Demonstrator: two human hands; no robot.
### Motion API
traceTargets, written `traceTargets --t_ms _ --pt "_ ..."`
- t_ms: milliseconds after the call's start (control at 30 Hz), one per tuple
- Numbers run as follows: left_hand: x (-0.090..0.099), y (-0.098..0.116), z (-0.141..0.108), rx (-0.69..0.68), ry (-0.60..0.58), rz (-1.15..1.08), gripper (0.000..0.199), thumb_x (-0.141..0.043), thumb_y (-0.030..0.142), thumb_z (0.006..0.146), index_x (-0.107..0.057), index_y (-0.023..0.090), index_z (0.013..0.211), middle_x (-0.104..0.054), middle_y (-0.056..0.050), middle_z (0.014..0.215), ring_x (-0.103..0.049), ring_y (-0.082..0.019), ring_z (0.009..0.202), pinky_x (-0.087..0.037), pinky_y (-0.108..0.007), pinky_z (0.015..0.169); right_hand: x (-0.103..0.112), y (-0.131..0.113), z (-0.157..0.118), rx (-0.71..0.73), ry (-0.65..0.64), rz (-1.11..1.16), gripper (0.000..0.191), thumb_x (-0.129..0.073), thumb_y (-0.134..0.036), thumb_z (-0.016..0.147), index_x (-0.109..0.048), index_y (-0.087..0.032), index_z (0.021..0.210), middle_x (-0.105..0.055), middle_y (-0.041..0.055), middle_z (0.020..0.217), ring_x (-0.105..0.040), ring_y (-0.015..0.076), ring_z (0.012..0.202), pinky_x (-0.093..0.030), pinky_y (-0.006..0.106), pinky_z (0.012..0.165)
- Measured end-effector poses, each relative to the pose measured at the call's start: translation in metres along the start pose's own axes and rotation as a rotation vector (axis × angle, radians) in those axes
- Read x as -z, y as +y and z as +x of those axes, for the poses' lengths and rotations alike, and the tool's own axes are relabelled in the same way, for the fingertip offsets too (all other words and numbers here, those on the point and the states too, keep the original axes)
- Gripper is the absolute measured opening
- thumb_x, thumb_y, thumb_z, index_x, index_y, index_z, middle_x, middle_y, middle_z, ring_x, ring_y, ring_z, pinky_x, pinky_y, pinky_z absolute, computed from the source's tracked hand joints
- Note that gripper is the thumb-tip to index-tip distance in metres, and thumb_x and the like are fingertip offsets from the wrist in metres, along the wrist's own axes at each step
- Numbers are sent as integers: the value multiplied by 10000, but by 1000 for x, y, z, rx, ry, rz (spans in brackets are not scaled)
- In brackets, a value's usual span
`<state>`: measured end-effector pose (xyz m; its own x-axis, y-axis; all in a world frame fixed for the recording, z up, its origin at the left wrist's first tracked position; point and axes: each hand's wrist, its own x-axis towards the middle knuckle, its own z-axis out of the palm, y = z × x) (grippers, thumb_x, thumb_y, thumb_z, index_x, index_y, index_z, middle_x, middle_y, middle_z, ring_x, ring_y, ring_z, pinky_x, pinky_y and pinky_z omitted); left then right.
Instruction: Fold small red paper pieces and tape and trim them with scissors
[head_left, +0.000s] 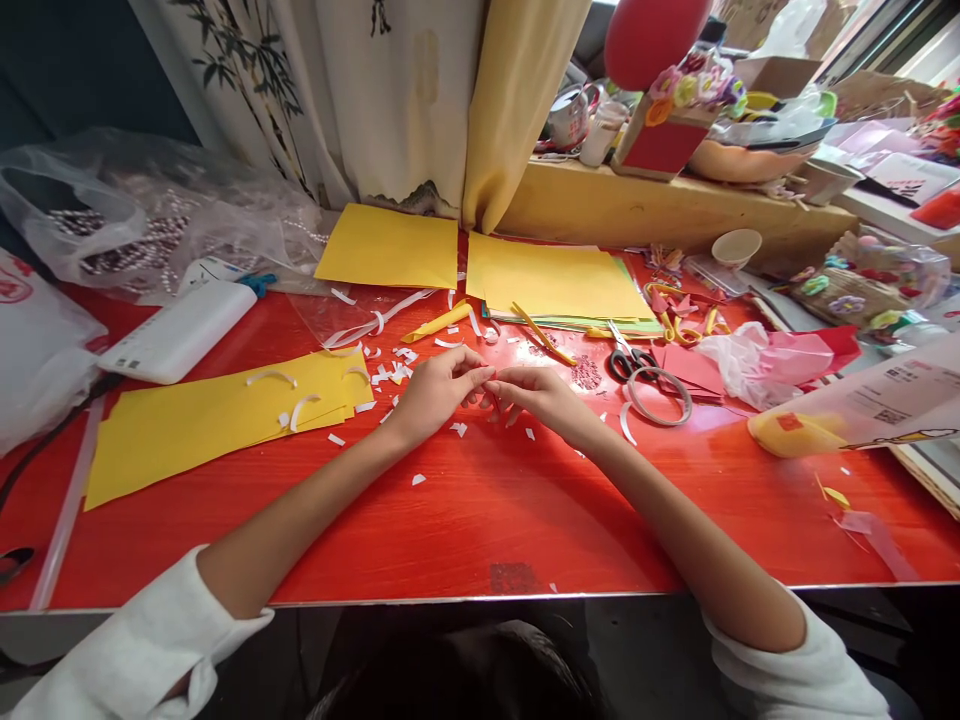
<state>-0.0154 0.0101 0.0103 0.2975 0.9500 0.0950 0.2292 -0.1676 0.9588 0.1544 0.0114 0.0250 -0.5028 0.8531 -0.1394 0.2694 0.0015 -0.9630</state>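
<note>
My left hand (439, 392) and my right hand (545, 398) meet fingertip to fingertip above the middle of the red table. Both are closed in a pinch on a small red piece (493, 388), mostly covered by the fingers; its exact kind is hard to tell against the red tabletop. White paper scraps (394, 372) lie scattered around the hands. Just beyond them rest a rolled yellow paper strip (541, 333) and a yellow paper cone (439, 322). To the right of my right hand are black-handled scissors (630, 362) and a roll of clear tape (660, 397).
Yellow sheets (394, 247) and a stack of coloured paper (555, 278) lie at the back. Long yellow strips (202, 425), a white power bank (180, 330) and a plastic bag of beads (150, 220) are on the left. Red paper (690, 370) and a printed plastic packet (870, 400) sit right.
</note>
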Motion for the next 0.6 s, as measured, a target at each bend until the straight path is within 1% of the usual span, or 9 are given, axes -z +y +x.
traceTargets --t_ms 100,200,367,500,600 --pt "1 -1 1 14 8 -13 227 -496 385 834 -546 168 787 -579 0 688 -524 -99 599 -429 -227 609 1 -1 0 -50 -49 8 321 -600 -442 791 -619 -122 767 -642 41 712 -618 113 584 -509 238 562" --pt "1 -1 2 37 1 34 244 -488 402 835 -549 170 790 -588 -2 678 -538 -103 607 -432 -227 612 1 0 0 -105 -60 9 340 -626 -458 767 -600 -121 728 -669 62 712 -626 119 562 -519 253 561" --pt "0 -1 1 66 -24 207 297 -507 469 810 -556 182 753 -561 20 618 -510 -106 561 -375 -222 542 -1 10 2 -94 -81 -16 345 -618 -472 767 -602 -128 740 -646 27 619 -612 111 510 -489 223 492" --pt "-1 0 1 48 -11 370 286 -475 417 833 -548 180 692 -545 25 593 -482 -108 561 -338 -232 558 -4 14 2 -95 -110 -27 344 -612 -471 772 -590 -135 704 -635 21 597 -614 116 503 -481 223 485" --pt "-1 0 1 59 -20 420 269 -459 392 841 -546 182 699 -545 26 592 -478 -113 572 -321 -234 565 -6 15 2 -84 -116 -35 361 -602 -473 779 -575 -134 657 -622 20 577 -603 114 483 -470 222 472"
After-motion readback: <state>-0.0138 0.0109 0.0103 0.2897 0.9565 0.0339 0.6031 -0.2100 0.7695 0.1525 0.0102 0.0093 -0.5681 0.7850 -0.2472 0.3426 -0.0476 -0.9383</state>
